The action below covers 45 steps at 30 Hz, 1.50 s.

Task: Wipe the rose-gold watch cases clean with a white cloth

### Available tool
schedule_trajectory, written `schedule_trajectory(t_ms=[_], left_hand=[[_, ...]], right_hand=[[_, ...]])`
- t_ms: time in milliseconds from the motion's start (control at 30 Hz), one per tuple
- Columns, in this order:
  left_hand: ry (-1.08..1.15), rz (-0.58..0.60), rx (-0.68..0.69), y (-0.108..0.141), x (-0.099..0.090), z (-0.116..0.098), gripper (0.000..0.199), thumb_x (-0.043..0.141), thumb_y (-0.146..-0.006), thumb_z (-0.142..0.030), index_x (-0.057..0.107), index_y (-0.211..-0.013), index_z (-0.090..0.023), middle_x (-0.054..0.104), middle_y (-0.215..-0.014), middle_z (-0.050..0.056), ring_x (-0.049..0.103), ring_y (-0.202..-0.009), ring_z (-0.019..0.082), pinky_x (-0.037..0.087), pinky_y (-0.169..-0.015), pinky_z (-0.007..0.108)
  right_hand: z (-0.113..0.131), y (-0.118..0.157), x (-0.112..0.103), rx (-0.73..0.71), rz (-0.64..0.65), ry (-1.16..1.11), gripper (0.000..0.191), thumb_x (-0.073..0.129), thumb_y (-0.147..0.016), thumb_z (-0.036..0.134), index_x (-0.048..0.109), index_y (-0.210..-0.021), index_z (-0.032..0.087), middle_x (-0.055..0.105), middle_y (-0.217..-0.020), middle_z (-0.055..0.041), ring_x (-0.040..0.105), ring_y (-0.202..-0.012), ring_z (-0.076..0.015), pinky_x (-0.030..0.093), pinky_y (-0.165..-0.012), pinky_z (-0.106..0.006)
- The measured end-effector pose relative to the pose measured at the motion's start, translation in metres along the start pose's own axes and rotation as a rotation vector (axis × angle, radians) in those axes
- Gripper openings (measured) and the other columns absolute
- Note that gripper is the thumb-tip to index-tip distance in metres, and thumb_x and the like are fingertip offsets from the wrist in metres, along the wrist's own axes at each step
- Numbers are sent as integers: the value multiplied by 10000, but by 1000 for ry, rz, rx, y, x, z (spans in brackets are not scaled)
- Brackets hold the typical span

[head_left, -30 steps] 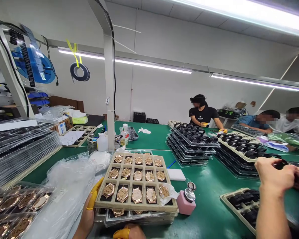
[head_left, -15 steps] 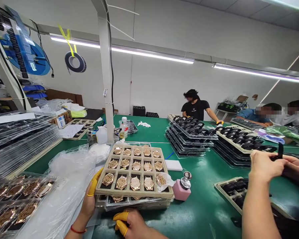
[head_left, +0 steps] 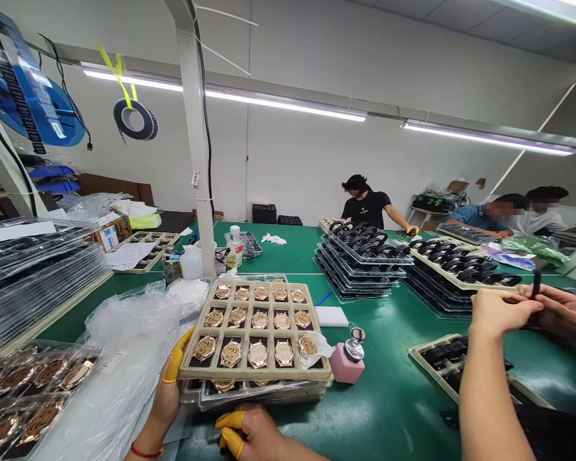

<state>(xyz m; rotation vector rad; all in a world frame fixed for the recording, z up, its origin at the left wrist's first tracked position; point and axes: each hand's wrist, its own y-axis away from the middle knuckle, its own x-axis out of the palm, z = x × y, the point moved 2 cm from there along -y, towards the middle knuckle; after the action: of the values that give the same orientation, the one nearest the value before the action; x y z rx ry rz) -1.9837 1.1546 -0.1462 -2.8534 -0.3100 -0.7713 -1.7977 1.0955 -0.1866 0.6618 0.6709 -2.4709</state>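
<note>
A beige tray (head_left: 254, 372) of rose-gold watch cases lies tilted on top of stacked clear trays (head_left: 264, 398). My left hand (head_left: 169, 378), with yellow finger cots, grips the tray's left edge; part of its fingers is hidden there. In front of the stack, low in the head view, is my right hand (head_left: 249, 432), its fingers in yellow cots and curled closed. What they hold, if anything, does not show. A scrap of white tissue (head_left: 319, 351) covers part of the watch case (head_left: 308, 346) at the tray's front right corner.
Right of the tray stand a pink pump bottle (head_left: 348, 362) and a white block (head_left: 331, 315). Plastic bags (head_left: 129, 333) and more watch cases (head_left: 43, 374) lie left. Beyond are stacked strap trays (head_left: 365, 269). A co-worker's arm (head_left: 489, 378) reaches in at right.
The whole view has shifted slightly left. Both my hands and the tray keep their places relative to each other. The neighbouring co-worker's hands have moved a little.
</note>
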Motion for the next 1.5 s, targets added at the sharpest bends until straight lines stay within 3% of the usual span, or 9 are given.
schedule_trajectory(t_ms=[200, 833, 1067, 1267, 1500], left_hand=[[8, 9, -8, -2, -4, 4, 481, 588, -836, -512, 612, -1207, -208, 588, -1308, 35, 455, -1283, 289, 345, -1125, 407], [-23, 19, -25, -1, -1, 1, 461, 547, -862, -514, 591, -1220, -227, 572, -1322, 1, 408, -1318, 276, 326, -1139, 392], [-36, 33, -4, -1, -1, 0, 494, 522, -880, -499, 548, -1284, -215, 548, -1350, 19, 387, -1330, 291, 270, -1164, 439], [-48, 38, 2, -3, -6, 5, 469, 533, -870, -508, 582, -1239, -223, 532, -1368, 16, 381, -1338, 282, 215, -1185, 420], [-52, 16, 1, -1, -2, 2, 482, 554, -847, -534, 599, -1223, -237, 572, -1326, 6, 418, -1314, 282, 333, -1138, 399]], right_hand=[[-4, 3, 1, -20, 28, 45, 345, 505, -783, 152, 710, -1058, 195, 757, -968, -59, 704, -890, -188, 511, -832, -245], [-4, 1, 1, -15, 11, 47, 310, 532, -763, 139, 725, -995, 208, 762, -946, -58, 712, -873, -198, 526, -827, -259], [3, 0, -4, 22, 46, 74, 285, 497, -829, 215, 699, -1001, 319, 744, -1036, 17, 692, -979, -202, 518, -860, -283], [2, -1, -3, 20, 36, 66, 319, 516, -766, 130, 723, -994, 213, 763, -953, -45, 715, -883, -198, 529, -829, -255], [-4, 0, 1, 28, 54, 67, 311, 526, -773, 132, 718, -1003, 214, 753, -1006, -44, 703, -938, -184, 508, -864, -234]])
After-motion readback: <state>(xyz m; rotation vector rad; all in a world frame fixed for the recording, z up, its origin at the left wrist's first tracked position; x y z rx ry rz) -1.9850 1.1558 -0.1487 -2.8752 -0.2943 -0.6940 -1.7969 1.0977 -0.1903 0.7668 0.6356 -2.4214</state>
